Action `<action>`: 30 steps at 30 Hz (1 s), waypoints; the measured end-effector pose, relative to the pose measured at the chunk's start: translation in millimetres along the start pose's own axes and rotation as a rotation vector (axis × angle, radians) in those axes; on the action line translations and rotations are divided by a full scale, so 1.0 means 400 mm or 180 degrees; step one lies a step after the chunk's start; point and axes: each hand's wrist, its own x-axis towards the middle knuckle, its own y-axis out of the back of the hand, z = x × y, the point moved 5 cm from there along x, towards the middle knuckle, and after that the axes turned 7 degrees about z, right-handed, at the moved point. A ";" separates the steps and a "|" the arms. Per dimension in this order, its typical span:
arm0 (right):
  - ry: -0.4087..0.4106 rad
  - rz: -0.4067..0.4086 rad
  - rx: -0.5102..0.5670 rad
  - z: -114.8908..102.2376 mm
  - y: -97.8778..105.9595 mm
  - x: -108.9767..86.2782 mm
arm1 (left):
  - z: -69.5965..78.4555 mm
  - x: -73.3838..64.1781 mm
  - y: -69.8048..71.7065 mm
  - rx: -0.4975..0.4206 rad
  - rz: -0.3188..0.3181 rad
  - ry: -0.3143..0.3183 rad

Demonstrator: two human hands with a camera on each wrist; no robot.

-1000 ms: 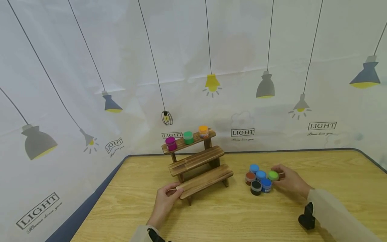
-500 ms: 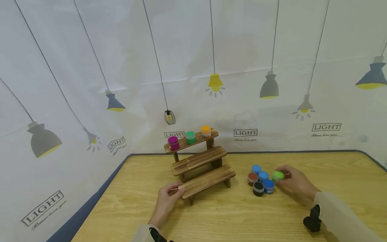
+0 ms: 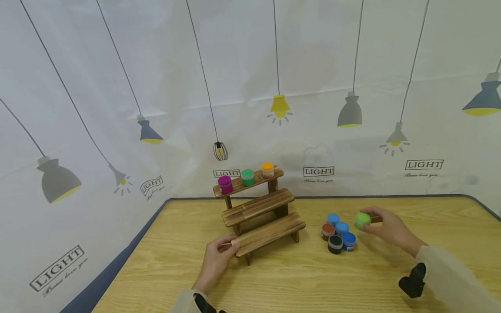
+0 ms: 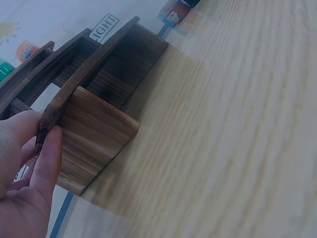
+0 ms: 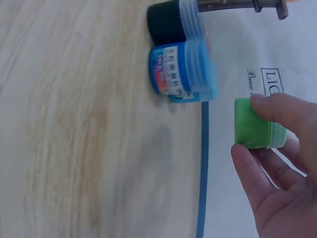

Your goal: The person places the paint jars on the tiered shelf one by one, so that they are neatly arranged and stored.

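Observation:
A three-tier wooden display stand [image 3: 270, 232] stands on the table, turned at an angle. My left hand [image 3: 217, 258] pinches the left end of its lowest step; in the left wrist view thumb and finger close on that board [image 4: 74, 84]. My right hand [image 3: 391, 228] grips a small light-green paint jar [image 3: 362, 221], and the right wrist view shows this jar [image 5: 255, 124] held up off the table. Purple [image 3: 225, 184], green [image 3: 248, 177] and orange [image 3: 268, 170] paint jars line the top step. The middle and lowest steps are bare.
Left of my right hand several paint jars stand in a cluster: black [image 3: 335, 244], dark blue [image 3: 349, 241], brown [image 3: 328, 231] and two lighter blue ones, one of them the blue jar [image 3: 333, 219] at the back. A printed cloth backdrop [image 3: 250, 65] rises behind the wooden table [image 3: 297, 282].
My right hand has lifted the light-green jar away from the cluster, up and to the right. The left hand stays on the stand. The head view has shifted slightly.

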 end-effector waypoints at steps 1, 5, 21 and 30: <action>0.0020 0.0003 -0.0002 -0.007 0.001 0.001 | 0.000 0.000 0.000 0.0005 -0.0002 0.0005; 0.0110 0.0012 -0.0038 -0.041 0.003 0.004 | -0.002 -0.001 0.000 0.0006 -0.0040 0.0040; 0.0595 -0.0199 0.0184 -0.185 -0.043 0.038 | -0.002 0.000 0.000 0.0022 -0.0042 0.0008; 0.0593 -0.0488 0.0451 -0.245 -0.102 0.062 | 0.002 0.000 -0.001 -0.0001 -0.0044 -0.0027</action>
